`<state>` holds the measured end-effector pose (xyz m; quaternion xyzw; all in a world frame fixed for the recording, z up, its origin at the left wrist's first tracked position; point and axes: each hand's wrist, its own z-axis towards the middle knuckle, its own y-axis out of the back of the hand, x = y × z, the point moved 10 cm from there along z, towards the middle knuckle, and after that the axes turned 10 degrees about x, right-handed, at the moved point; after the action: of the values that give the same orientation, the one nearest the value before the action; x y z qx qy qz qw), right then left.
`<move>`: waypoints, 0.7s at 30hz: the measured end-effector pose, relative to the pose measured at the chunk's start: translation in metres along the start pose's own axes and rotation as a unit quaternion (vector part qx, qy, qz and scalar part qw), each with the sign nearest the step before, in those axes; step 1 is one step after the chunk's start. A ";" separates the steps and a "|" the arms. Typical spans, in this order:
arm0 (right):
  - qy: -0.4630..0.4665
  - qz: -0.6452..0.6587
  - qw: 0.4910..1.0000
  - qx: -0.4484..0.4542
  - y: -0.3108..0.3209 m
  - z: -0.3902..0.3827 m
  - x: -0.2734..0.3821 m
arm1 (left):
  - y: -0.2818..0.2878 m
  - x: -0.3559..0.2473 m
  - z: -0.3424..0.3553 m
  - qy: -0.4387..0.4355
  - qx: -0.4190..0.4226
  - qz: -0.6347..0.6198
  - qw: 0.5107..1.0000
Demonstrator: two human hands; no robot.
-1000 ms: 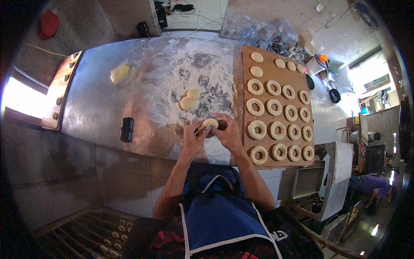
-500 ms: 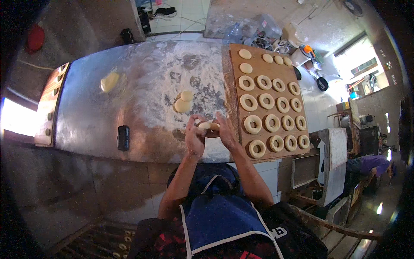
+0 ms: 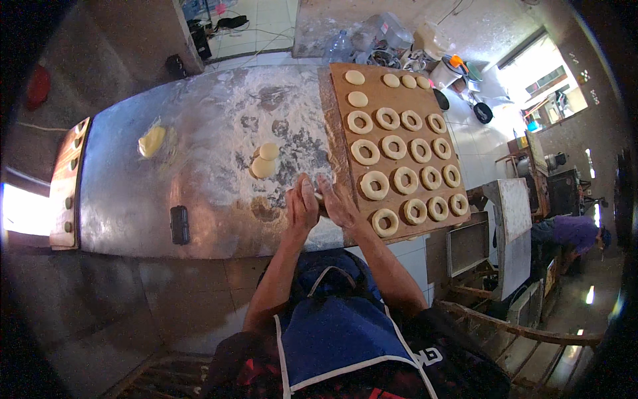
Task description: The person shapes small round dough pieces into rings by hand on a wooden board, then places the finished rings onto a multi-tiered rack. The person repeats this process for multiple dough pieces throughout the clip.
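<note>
Between my two hands, near the front edge of the floured table, is a piece of dough point(image 3: 319, 198), mostly hidden by the fingers. My left hand point(image 3: 303, 205) closes on its left side, and my right hand point(image 3: 337, 203) presses on it from the right. Just beyond them, two pale dough rounds point(image 3: 264, 166) lie touching on the flour. To the right, a wooden board point(image 3: 342, 86) carries rows of dough rings point(image 3: 374, 185), with several unpierced dough rounds point(image 3: 357, 99) along its far side.
A yellow lump of fat or dough point(image 3: 152, 141) sits on the metal table point(image 3: 119, 193) at left, with a black case point(image 3: 179, 225) nearer me. Another board point(image 3: 66, 199) stands at the left end. Bottles and tubs point(image 3: 445, 71) crowd the far right; a person point(image 3: 571, 236) bends beyond the racks.
My hands have come closer together around the dough, which was a visible ring and is now mostly covered. The whole view has shifted slightly, moving the table leftward in the picture.
</note>
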<state>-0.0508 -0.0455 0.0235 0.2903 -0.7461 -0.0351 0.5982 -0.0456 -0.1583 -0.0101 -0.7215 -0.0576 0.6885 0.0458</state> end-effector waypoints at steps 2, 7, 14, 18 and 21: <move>0.190 -0.112 0.973 -0.068 0.013 -0.007 0.033 | 0.003 0.017 0.000 0.043 -0.045 -0.220 0.973; 0.127 -0.047 0.990 -0.036 0.015 0.008 -0.010 | 0.005 -0.012 0.007 -0.064 -0.084 -0.067 0.992; 0.307 -0.178 0.929 -0.103 0.029 0.013 -0.005 | -0.012 -0.005 0.018 -0.020 -0.080 -0.221 0.972; 0.334 -0.219 0.913 -0.086 0.040 -0.009 0.005 | -0.033 -0.014 0.028 -0.074 -0.051 -0.057 0.994; 0.410 -0.308 0.825 -0.237 0.059 -0.038 0.020 | -0.050 0.023 0.041 0.000 -0.076 -0.288 0.955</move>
<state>-0.0419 0.0048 0.0753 0.3421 -0.2731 -0.2707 0.8574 -0.0864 -0.1064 -0.0278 -0.6754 -0.3150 0.6401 0.1867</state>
